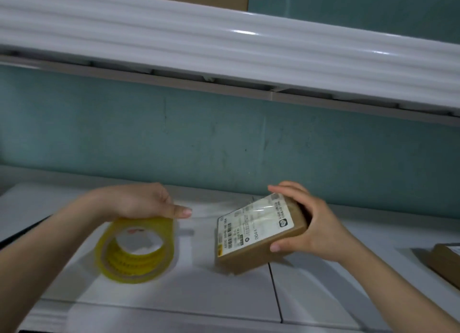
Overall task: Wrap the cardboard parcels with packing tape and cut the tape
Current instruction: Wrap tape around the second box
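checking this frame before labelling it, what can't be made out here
Head view only.
White label on the brown cardboard parcel: small print too small and blurred.
Yellow packing tape roll: motion-blurred, top covered by the left hand; loose end unclear.
Parcel's far side: hidden by the right hand.
Second brown parcel: cut off by the right edge.
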`<action>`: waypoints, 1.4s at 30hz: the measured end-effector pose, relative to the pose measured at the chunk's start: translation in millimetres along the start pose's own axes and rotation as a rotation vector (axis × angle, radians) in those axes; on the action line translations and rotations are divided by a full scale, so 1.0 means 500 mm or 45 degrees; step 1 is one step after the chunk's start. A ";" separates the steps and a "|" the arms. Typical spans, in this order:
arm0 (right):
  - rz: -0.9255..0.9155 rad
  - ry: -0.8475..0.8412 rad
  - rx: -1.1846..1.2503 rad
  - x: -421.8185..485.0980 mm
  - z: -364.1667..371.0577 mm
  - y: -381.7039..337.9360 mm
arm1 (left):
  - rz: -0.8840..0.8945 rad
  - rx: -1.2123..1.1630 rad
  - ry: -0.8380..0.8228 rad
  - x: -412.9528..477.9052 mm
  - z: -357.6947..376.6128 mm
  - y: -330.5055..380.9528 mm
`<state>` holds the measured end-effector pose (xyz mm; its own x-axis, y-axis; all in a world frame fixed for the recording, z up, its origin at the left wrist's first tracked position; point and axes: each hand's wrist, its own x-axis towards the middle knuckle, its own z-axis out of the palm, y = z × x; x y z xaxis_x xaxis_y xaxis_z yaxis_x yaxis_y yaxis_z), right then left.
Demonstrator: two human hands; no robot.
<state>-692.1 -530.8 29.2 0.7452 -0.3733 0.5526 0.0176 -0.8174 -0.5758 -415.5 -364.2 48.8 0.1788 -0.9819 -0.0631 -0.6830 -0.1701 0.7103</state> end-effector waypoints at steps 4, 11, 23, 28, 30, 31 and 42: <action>0.076 0.111 0.186 -0.012 0.034 0.022 | -0.056 0.203 0.108 0.009 0.007 -0.006; 0.154 0.108 0.294 -0.053 0.060 0.061 | -0.205 0.339 -0.014 0.041 0.026 -0.018; 0.532 -0.172 0.203 -0.121 0.028 0.099 | -0.401 1.018 -0.278 0.128 0.098 0.069; 0.351 -0.477 -0.464 -0.084 0.001 0.063 | -0.411 1.087 -0.330 0.137 0.100 0.070; 0.179 -0.543 -0.737 -0.066 0.018 0.041 | -0.414 1.093 -0.342 0.140 0.100 0.072; 0.124 -0.601 -0.806 -0.058 0.035 0.032 | -0.416 1.100 -0.345 0.141 0.101 0.073; 0.168 -0.752 -0.912 -0.017 0.120 0.001 | -0.419 1.056 -0.333 0.128 0.109 0.087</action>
<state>-658.4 -501.5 -11.9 0.9331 -0.3597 0.0009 -0.3597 -0.9331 0.0048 -472.2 -438.9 37.3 0.3570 -0.8443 -0.3997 -0.9321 -0.3498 -0.0937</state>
